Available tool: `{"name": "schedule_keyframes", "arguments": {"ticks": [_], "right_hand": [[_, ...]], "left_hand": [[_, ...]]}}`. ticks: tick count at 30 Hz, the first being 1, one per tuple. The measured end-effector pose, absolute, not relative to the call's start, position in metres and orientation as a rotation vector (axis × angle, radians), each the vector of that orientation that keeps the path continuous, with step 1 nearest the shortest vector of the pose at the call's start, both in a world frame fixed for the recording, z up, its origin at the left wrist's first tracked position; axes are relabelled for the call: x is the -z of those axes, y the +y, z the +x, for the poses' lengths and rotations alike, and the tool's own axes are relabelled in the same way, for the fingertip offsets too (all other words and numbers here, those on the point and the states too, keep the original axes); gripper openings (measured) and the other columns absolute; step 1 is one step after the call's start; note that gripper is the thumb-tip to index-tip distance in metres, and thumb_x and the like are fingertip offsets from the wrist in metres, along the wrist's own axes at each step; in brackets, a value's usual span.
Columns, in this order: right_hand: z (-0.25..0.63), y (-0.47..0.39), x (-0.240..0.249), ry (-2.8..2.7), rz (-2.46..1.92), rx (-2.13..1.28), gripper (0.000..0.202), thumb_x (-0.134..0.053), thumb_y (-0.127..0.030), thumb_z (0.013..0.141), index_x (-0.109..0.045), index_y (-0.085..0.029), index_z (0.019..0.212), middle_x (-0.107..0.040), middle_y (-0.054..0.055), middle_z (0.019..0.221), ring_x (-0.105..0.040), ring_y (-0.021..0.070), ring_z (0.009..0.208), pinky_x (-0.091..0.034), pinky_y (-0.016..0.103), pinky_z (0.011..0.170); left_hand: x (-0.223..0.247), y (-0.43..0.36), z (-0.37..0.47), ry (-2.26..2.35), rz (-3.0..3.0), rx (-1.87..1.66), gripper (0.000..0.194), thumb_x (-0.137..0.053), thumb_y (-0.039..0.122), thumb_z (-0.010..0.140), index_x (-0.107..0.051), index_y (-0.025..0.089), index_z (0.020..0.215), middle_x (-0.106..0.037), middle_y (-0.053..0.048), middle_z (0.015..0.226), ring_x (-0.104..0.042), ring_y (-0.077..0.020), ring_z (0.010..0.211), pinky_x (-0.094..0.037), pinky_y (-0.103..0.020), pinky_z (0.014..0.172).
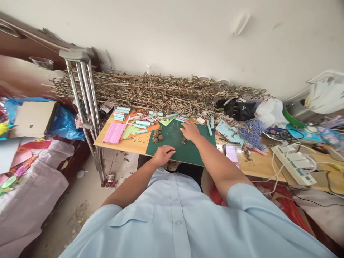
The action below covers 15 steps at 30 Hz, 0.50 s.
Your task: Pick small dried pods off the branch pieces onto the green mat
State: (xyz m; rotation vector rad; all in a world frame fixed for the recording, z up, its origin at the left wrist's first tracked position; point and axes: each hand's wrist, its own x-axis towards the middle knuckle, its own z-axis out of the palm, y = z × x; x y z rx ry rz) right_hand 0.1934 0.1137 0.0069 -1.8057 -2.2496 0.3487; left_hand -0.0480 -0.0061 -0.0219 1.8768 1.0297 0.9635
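Note:
A dark green mat (185,154) lies on the wooden table (103,141). My left hand (163,155) rests at the mat's front edge, fingers curled together; whatever they may hold is too small to make out. Farther back, my right hand (190,130) reaches over the mat with its fingers extended toward a pink roll and blue rolls at the back edge. Brown clumps of dried plant (157,134) are piled on the mat's left side, and a smaller clump (184,140) sits just below my right hand. Blue paper rolls (142,123) lie behind the mat.
Dried stalks (161,91) run along the wall behind. Crutches (87,86) stand at the table's left end beside pink paper (114,132). To the right are blue-violet yarn (252,132), a phone-like object (232,154) and a power strip (294,165) with cables.

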Motion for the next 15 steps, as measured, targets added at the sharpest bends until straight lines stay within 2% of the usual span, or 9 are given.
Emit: {"name": "schedule_keyframes", "arguments": {"ticks": [6, 11, 15], "right_hand": [[0.192, 0.144, 0.000, -2.289, -1.881, -0.397, 0.042, -0.058, -0.037, 0.104, -0.069, -0.016, 0.138, -0.048, 0.014, 0.166, -0.044, 0.0402, 0.148, -0.039, 0.059, 0.122], [0.193, 0.139, -0.005, -2.307, -1.868, -0.345, 0.042, -0.054, -0.031, 0.104, -0.068, -0.012, 0.139, -0.049, 0.017, 0.164, -0.042, 0.0417, 0.148, -0.036, 0.061, 0.123], [0.191, 0.118, -0.016, -2.205, -1.802, -0.331, 0.045, -0.054, -0.028, 0.100, -0.069, -0.012, 0.140, -0.054, 0.017, 0.159, -0.050, 0.0402, 0.143, -0.040, 0.060, 0.123]], "left_hand": [[0.021, -0.008, -0.049, 1.021, 1.878, -0.959, 0.017, -0.066, 0.032, 0.097, -0.080, 0.023, 0.099, -0.079, -0.007, 0.095, -0.074, -0.0214, 0.091, -0.060, -0.037, 0.088], [0.022, -0.006, -0.049, 1.021, 1.879, -0.952, 0.019, -0.066, 0.036, 0.098, -0.080, 0.023, 0.100, -0.079, -0.007, 0.095, -0.074, -0.0212, 0.091, -0.060, -0.037, 0.088], [0.023, -0.005, -0.051, 1.027, 1.878, -0.960, 0.020, -0.066, 0.036, 0.098, -0.080, 0.023, 0.100, -0.079, -0.008, 0.097, -0.074, -0.0218, 0.093, -0.059, -0.038, 0.090]]}}
